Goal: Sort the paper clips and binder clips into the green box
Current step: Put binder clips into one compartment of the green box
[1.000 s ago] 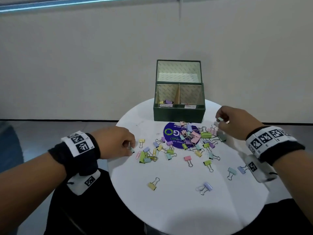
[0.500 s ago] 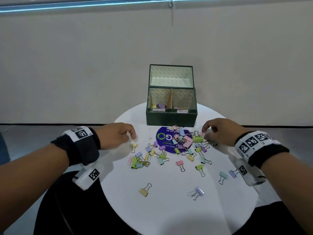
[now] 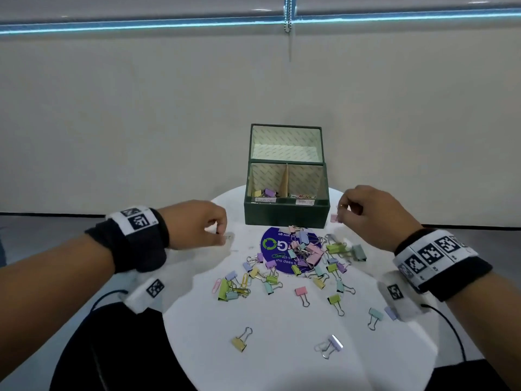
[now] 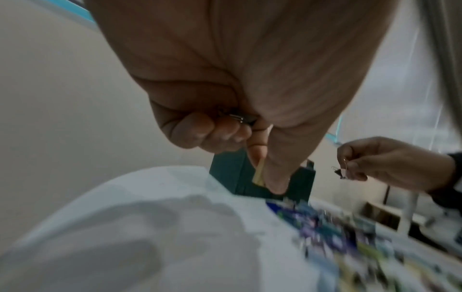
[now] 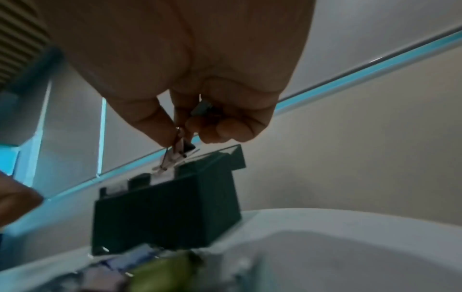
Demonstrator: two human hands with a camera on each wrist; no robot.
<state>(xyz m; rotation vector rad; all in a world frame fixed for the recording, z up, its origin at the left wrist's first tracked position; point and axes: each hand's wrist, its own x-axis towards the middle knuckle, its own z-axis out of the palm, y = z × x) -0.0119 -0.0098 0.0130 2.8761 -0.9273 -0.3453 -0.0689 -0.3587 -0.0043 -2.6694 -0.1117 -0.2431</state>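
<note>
The green box (image 3: 286, 214) stands open at the table's far side, with binder clips (image 3: 266, 191) in its left compartment and paper clips (image 3: 303, 196) in its right. Before it, a pile of pastel clips (image 3: 304, 255) spreads over the table. My left hand (image 3: 222, 235) hovers left of the box; the left wrist view shows that hand (image 4: 262, 173) pinching a yellow binder clip (image 4: 258, 174), with more metal in its curled fingers. My right hand (image 3: 341, 213), beside the box's right front corner, pinches a pink binder clip (image 3: 334, 218) by its wire handle (image 5: 175, 156). Another clip (image 5: 202, 107) sits in its palm.
The round white table (image 3: 282, 371) carries a purple round sticker (image 3: 272, 245) under the pile. Loose clips lie nearer me, among them a yellow one (image 3: 241, 341) and a lilac one (image 3: 331, 344). A pale wall stands behind the box. Dark floor surrounds the table.
Both hands have lifted off the table. The left took the yellow clip from beside the pile; the right came up from the pile with the pink clip, to the box's right corner.
</note>
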